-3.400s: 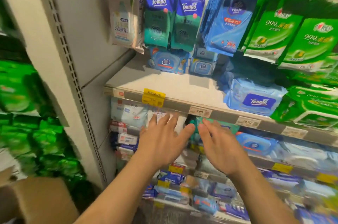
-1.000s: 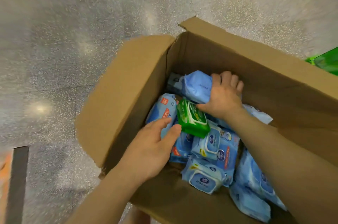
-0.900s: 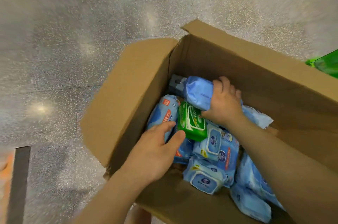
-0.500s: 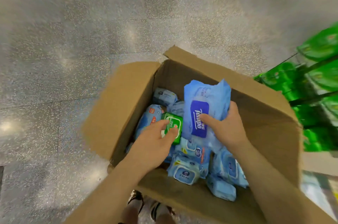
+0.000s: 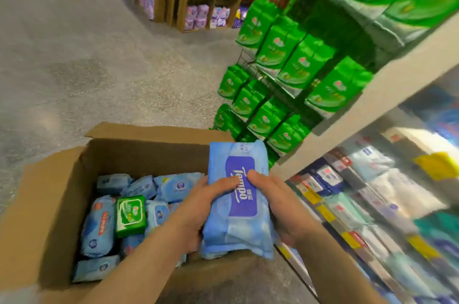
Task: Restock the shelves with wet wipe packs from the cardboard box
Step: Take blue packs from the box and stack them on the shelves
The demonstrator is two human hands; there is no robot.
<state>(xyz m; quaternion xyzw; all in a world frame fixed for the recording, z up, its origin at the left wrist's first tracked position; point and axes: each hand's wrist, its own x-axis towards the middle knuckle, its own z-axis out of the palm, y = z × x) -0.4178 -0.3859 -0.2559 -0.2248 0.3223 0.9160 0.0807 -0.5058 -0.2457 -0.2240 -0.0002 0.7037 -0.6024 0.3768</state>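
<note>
At lower centre, the left hand and right hand both grip a blue Tempo wipe pack, thumbs curled over its label, above the open cardboard box; blurred shelves fill the lower right.

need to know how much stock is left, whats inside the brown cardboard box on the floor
Inside the brown cardboard box lie many light blue wet wipe packs and one small green pack on top. The large blue Tempo pack held in both hands covers the right part; lower layers are hidden.
</note>
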